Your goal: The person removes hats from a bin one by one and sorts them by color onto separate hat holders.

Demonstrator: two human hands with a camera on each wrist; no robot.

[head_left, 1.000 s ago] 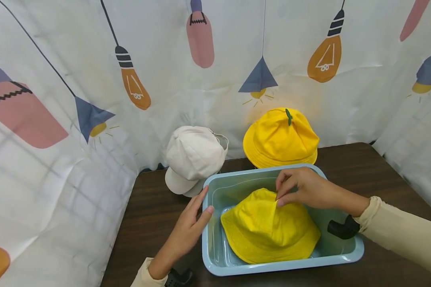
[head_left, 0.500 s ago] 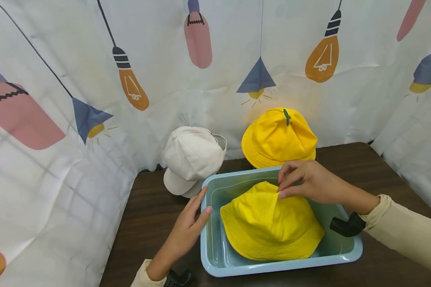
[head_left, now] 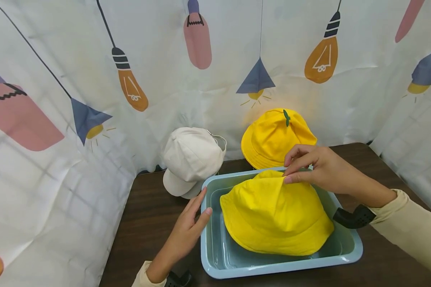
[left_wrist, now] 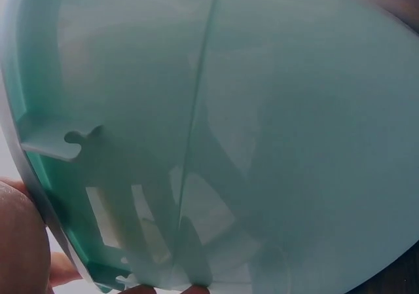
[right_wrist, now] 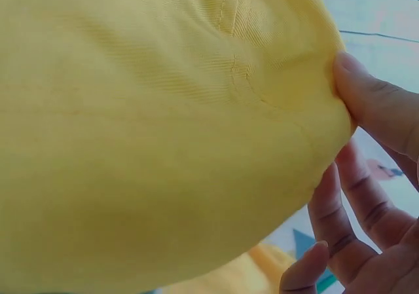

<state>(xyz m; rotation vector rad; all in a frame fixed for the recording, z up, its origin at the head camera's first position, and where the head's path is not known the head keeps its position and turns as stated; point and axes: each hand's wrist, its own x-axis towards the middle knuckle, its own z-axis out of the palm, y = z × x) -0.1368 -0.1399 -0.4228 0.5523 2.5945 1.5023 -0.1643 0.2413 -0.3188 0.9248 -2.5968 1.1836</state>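
In the head view, my right hand (head_left: pixel 319 169) pinches the top of a bright yellow bucket hat (head_left: pixel 273 215) between thumb and fingers. The hat hangs brim-down within a light blue plastic basin (head_left: pixel 215 271), its crown up at the far rim. In the right wrist view, thumb and fingertips (right_wrist: pixel 370 97) hold a fold of the hat's yellow cloth (right_wrist: pixel 163 143). My left hand (head_left: pixel 184 227) rests against the basin's left rim, its fingers fairly straight and the thumb over the edge. The basin's outer wall (left_wrist: pixel 294 143) fills the left wrist view.
Behind the basin, a white baseball cap (head_left: pixel 194 153) stands at left, with part of a grey brim below it. A deeper yellow bucket hat (head_left: pixel 276 135) with a green sprout sits at right. The dark wooden table (head_left: pixel 147 207) meets a printed curtain (head_left: pixel 201 99).
My right hand has risen and moved slightly right, drawing the yellow bucket hat upward in the basin. My left hand stays at the rim.
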